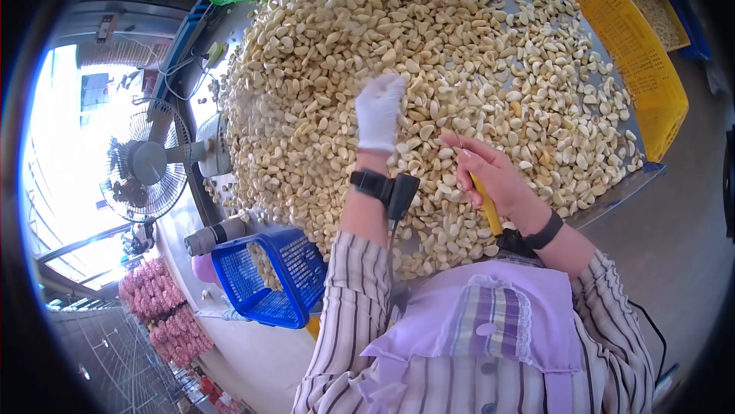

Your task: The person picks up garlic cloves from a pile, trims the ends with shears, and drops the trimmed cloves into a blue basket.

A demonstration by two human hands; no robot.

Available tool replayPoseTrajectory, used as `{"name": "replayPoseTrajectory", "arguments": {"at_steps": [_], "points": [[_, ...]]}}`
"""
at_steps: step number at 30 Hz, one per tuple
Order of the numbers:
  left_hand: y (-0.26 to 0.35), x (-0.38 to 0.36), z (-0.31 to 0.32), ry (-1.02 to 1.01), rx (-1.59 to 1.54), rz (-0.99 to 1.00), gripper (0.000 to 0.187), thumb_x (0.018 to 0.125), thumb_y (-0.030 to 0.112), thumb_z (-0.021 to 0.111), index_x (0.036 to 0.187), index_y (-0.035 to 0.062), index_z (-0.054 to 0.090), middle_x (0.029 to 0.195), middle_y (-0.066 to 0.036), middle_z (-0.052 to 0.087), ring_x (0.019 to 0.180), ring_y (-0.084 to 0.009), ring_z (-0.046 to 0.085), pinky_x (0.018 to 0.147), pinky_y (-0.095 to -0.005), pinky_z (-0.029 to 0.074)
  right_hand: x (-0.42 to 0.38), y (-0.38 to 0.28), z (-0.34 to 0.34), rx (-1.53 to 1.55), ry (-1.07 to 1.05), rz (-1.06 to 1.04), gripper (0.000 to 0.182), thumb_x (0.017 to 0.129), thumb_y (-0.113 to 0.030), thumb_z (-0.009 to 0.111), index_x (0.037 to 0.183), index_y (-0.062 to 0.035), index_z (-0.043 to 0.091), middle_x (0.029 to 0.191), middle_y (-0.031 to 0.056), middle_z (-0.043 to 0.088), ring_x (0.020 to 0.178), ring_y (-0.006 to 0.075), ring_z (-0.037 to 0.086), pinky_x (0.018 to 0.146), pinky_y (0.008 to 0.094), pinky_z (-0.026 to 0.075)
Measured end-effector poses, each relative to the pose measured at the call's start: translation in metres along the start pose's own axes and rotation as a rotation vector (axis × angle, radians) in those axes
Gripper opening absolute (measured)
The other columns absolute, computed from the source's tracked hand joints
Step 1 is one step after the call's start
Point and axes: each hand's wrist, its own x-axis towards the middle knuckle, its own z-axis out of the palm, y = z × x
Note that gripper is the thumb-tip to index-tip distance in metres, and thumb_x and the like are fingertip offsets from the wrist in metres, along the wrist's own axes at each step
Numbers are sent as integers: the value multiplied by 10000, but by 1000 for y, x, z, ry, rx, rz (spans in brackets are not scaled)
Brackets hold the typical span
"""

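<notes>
The left hand [380, 111], in a white glove, is reaching into the heap of peeled garlic cloves [429, 77] that is covering the table [612, 198], its fingers curling down among the cloves near the heap's middle; whether it is gripping a clove cannot be told. The bare right hand [490, 176] is closing around a yellow-handled knife [485, 207] above the cloves by the table's near edge. A blue basket [268, 280] is sitting off the near left corner, and yellow crates [635, 54] are lining the right edge.
</notes>
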Motion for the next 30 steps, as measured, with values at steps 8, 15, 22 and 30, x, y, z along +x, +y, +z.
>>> {"name": "replayPoseTrajectory", "arguments": {"at_steps": [8,15,22,30], "points": [[2,40,6,30,1059,403,290,808,336,596,919,77,669,716,-110,649,666,-287,632,628,-387,489,1,1,-3,-21,45,-20,400,944,-213,459,1320,-78,435,641,1,469,452,57,425,419,169,364],[27,-26,-8,-172,-344,-234,255,837,151,622,1028,-17,625,738,-24,643,451,-5,403,402,-156,288,-1,1,-7,-172,136,-107,471,917,-201,516,1355,-82,389,645,-11,492,464,48,430,453,194,392],[42,-90,-2,-346,-325,-338,227,811,125,653,1006,10,633,751,-35,643,463,-7,405,418,-160,305,-6,-1,10,-449,102,-217,547,879,-191,568,1380,-110,364,690,-19,524,512,21,449,486,178,382],[14,-100,-9,-682,-917,-167,171,828,173,609,919,28,606,763,-51,601,426,-40,386,384,-175,292,-2,1,8,-311,27,-98,389,929,-120,446,1315,-70,452,633,-21,497,443,29,422,424,169,354]]}}
